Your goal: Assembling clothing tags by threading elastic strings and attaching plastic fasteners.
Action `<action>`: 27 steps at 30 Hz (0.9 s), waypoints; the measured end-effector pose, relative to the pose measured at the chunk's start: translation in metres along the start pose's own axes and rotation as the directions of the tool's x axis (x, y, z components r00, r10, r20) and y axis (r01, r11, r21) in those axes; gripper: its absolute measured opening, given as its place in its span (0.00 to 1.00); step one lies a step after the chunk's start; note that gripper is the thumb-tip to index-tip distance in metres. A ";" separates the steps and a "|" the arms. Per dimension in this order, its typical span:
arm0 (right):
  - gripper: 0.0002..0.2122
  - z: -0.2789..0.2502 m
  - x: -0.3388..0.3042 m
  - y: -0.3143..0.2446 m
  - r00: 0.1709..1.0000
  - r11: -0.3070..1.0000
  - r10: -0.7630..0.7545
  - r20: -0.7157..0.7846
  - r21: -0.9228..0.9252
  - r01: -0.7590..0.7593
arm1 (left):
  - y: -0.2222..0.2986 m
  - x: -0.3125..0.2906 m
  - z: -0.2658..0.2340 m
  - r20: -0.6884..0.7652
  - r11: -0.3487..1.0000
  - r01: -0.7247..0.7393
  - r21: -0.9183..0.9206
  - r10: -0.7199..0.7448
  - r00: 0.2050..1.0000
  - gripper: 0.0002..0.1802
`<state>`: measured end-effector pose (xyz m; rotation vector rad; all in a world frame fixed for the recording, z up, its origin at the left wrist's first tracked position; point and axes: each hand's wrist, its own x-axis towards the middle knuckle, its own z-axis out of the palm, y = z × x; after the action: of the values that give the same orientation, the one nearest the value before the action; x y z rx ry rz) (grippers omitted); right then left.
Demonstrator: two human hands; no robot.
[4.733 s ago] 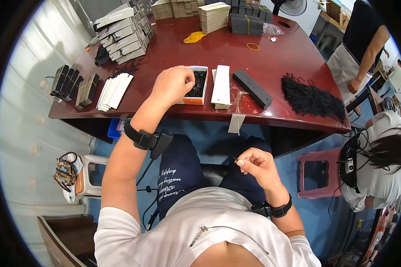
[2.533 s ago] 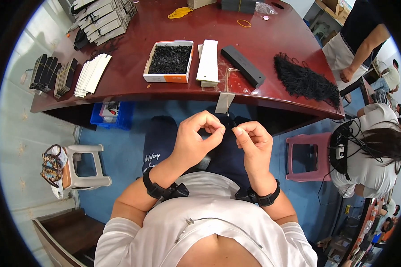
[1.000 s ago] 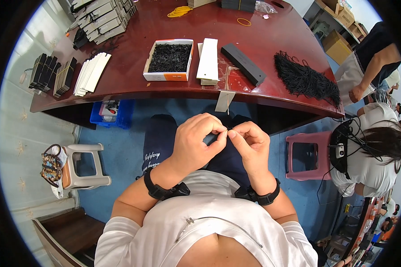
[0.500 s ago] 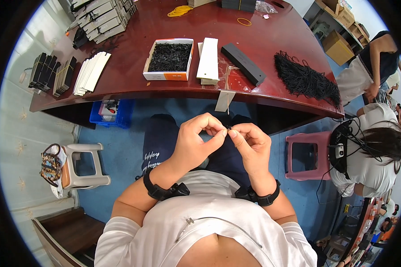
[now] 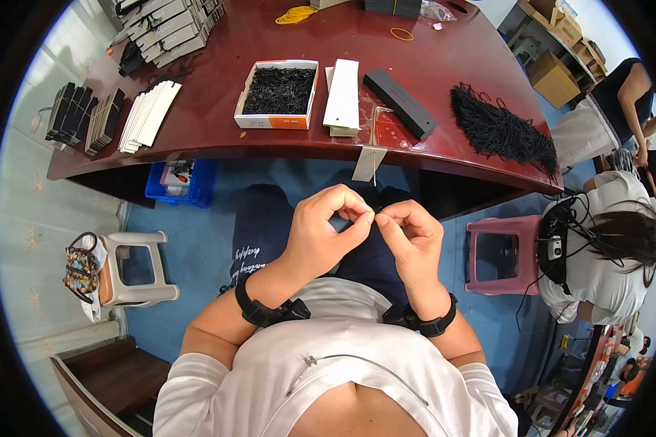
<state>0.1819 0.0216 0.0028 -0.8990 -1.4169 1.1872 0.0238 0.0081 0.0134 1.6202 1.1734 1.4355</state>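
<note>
Above my lap, just short of the table edge, my left hand [image 5: 326, 222] and my right hand [image 5: 412, 237] meet at the fingertips. Each pinches with thumb and forefinger. A speck of something small and black [image 5: 377, 209] shows between them, too small to name; the fingers cover most of it. Beyond the hands, a bent wire [image 5: 375, 124] runs over the table edge beside a pale plate [image 5: 369, 164]. An open box [image 5: 270, 121] full of short black pieces stands on the table, next to a stack of white cards [image 5: 342, 95].
The dark red table [image 5: 328, 36] carries a long black box [image 5: 399, 104], a heap of black cords [image 5: 499, 127], fanned white strips [image 5: 149, 116] and yellow rubber bands [image 5: 297, 15]. A pink stool [image 5: 503, 255] is at right near a seated person [image 5: 605, 247]; a beige stool [image 5: 142, 268] is at left.
Both hands stay together in nearly the same pinch, with only slight finger movement. At far right, the standing person's arms have shifted.
</note>
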 end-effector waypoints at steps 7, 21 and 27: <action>0.03 0.000 0.000 -0.002 0.999 0.999 0.034 0.003 0.034 -0.034 | 0.001 -0.001 0.001 -0.008 0.999 -0.034 0.039 0.034 0.999 0.04; 0.04 -0.002 0.001 -0.004 1.000 0.992 -0.020 -0.005 -0.128 0.019 | 0.004 0.002 -0.002 0.007 0.977 -0.140 0.163 0.141 0.990 0.05; 0.04 -0.003 0.002 0.000 0.999 0.999 -0.036 -0.016 -0.040 0.036 | 0.004 0.002 -0.006 0.077 0.993 -0.066 0.098 0.059 0.995 0.04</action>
<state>0.1849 0.0238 0.0036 -0.9052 -1.4423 1.1256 0.0192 0.0076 0.0187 1.7784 1.1780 1.3619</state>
